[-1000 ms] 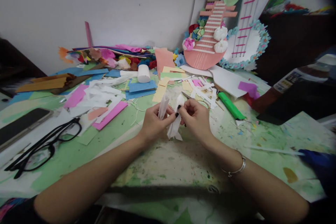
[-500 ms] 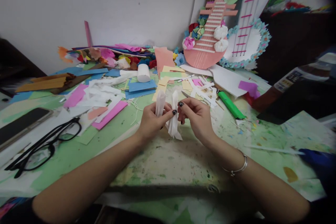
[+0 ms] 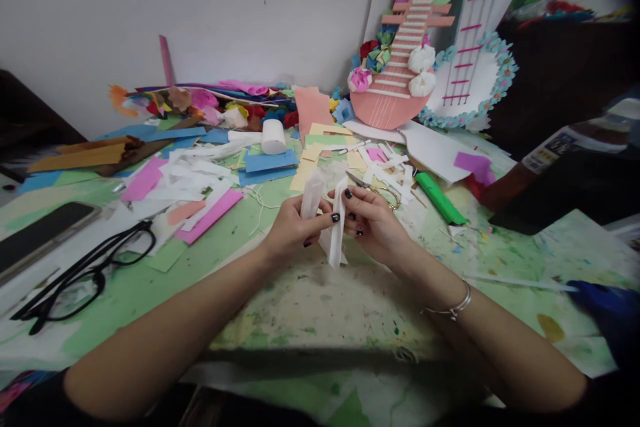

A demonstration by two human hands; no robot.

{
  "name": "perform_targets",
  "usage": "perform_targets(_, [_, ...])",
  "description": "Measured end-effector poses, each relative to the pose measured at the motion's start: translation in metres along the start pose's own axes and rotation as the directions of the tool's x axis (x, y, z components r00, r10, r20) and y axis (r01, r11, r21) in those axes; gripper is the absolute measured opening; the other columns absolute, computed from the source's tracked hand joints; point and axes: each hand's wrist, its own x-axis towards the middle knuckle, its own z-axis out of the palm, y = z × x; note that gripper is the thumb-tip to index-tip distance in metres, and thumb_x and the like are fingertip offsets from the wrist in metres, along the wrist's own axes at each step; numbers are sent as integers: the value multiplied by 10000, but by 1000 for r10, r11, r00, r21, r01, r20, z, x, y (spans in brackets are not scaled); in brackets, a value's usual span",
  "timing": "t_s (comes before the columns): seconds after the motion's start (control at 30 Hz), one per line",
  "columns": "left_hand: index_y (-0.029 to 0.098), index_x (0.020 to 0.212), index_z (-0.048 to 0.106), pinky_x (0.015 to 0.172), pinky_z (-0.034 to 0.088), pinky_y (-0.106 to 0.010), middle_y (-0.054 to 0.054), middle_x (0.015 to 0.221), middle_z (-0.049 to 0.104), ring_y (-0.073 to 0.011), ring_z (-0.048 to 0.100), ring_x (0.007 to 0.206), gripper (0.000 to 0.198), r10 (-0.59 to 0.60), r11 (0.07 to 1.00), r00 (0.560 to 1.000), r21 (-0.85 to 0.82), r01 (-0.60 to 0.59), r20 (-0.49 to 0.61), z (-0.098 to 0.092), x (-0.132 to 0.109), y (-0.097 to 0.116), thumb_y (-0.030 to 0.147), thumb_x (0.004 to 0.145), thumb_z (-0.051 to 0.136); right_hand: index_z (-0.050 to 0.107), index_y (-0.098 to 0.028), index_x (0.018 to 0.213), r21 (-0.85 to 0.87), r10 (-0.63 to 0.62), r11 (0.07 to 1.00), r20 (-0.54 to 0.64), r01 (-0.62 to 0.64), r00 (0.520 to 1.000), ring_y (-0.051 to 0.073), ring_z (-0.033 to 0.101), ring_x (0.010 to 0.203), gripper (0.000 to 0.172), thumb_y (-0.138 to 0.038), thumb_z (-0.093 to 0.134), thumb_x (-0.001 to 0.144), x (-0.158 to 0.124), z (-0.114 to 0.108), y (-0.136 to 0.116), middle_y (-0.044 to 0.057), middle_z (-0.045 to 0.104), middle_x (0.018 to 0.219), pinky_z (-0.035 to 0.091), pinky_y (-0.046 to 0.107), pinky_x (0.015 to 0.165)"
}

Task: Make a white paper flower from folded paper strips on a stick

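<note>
Between my two hands, above the table's front part, is a folded strip of thin white paper (image 3: pixel 337 233), with another upright fold (image 3: pixel 312 197) standing up at my left fingers. My left hand (image 3: pixel 295 227) pinches the paper between thumb and fingers. My right hand (image 3: pixel 375 223) is closed on the strip's right edge, thumb on the near side and fingertips curled behind. Whether the two folds are one piece I cannot tell. Just beyond my right hand lies a pair of scissors (image 3: pixel 387 195), partly covered by the fingers.
Black glasses (image 3: pixel 90 273) and a phone (image 3: pixel 45 237) lie left. Behind are paper scraps (image 3: pixel 193 177), a white roll (image 3: pixel 273 137) and blue paper (image 3: pixel 270 163). Paper instruments (image 3: pixel 393 103) lean on the wall. A green tube (image 3: pixel 440 199) and a brown bottle (image 3: pixel 565 147) stand to the right.
The paper strip between my hands now looks flatter and straighter. My right hand has turned and shifted slightly, uncovering more of the scissors. My left hand keeps its pinch.
</note>
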Motion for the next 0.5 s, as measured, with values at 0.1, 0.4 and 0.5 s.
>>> perform_targets(0.1, [159, 689, 545, 398, 260, -192, 47, 574, 477, -33, 359, 404, 263, 87, 988, 996, 127, -83, -21, 0, -1, 0, 324, 667, 748, 613, -200, 785, 18, -14, 1000, -7, 14, 1000, 48, 206, 434, 225, -380, 721, 704, 1, -2, 1, -80, 389, 552, 170, 220, 417])
perform_targets(0.4, [187, 881, 551, 468, 302, -179, 46, 660, 526, -59, 373, 490, 206, 279, 848, 960, 463, -257, 23, 5, -9, -1, 193, 698, 646, 651, -226, 802, 59, -40, 997, -35, 42, 999, 75, 202, 458, 174, -361, 700, 704, 1, -2, -1, -78, 284, 528, 189, 228, 434])
perform_targets(0.5, [180, 886, 568, 499, 349, -186, 22, 703, 569, -81, 448, 540, 202, 268, 854, 963, 461, -240, 5, 4, -8, -3, 192, 693, 626, 660, -232, 808, 46, -42, 998, -34, 44, 999, 83, 212, 468, 199, -380, 709, 683, 1, -3, 0, -74, 270, 529, 215, 232, 442])
